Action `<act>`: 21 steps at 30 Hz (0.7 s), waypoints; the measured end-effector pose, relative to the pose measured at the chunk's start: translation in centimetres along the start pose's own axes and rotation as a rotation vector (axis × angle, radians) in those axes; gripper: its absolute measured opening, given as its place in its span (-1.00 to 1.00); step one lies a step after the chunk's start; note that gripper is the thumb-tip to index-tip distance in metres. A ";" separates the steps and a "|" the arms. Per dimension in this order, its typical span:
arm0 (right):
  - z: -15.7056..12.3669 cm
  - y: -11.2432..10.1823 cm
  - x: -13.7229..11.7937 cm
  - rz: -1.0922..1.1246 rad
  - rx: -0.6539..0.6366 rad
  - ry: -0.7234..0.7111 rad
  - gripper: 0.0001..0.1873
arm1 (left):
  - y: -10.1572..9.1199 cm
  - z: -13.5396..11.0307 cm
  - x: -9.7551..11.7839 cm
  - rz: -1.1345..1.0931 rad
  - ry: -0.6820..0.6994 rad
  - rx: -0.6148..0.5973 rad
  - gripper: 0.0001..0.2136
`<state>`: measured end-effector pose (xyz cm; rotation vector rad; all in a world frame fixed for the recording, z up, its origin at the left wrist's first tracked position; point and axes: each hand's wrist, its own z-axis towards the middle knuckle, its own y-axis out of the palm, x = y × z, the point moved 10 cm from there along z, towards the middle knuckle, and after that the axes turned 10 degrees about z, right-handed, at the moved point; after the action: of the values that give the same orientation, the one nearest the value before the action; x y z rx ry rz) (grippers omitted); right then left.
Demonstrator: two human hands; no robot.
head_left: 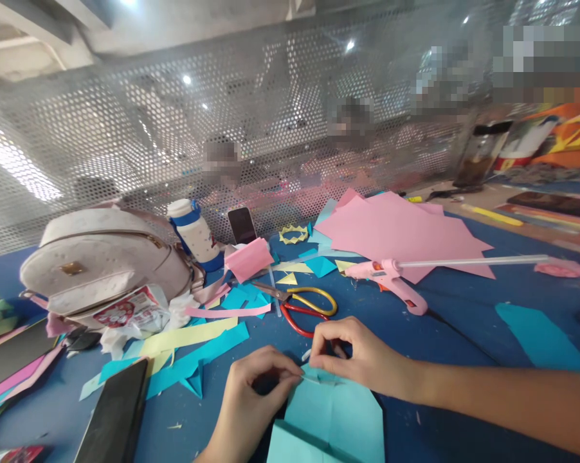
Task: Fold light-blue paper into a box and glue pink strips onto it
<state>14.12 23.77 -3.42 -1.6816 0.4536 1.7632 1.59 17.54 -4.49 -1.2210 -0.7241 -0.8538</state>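
Note:
A folded teal paper piece (341,411) lies at the front edge of the view, with a raised flap across its lower part. My left hand (256,392) pinches its upper left corner between thumb and fingers. At the top edge, my right hand (350,354) is closed on the same paper, its fingertips bent down. A small whitish bit (306,354) shows between the two hands; what it is I cannot tell. Just beyond my hands lie scissors (290,299) with one yellow and one red handle. A pink glue gun (391,280) with a long clear stick rests behind my right hand.
Paper scraps (198,350) litter the blue table (213,411) at left, beside a black phone (114,415). Farther back are a pale backpack (107,257), a bottle (196,235), another phone (242,225), and pink paper sheets (391,228) before a perforated metal screen (271,128).

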 end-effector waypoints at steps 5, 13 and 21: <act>-1.1 -1.1 -1.0 -0.062 0.037 0.046 -0.77 | -0.2 0.0 -0.6 -0.062 -0.086 0.000 -0.93; -9.7 -10.4 -1.0 -0.487 0.203 0.163 -0.70 | -0.2 -0.2 -1.0 -0.150 -0.203 0.027 -0.93; -9.9 -18.1 0.6 -0.629 0.449 0.168 -0.53 | 2.0 0.2 0.5 -0.172 -0.048 -0.241 -0.98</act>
<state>33.47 30.61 -1.78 -1.4381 0.3130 0.9853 3.55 17.91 -5.03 -1.4112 -0.7899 -1.0810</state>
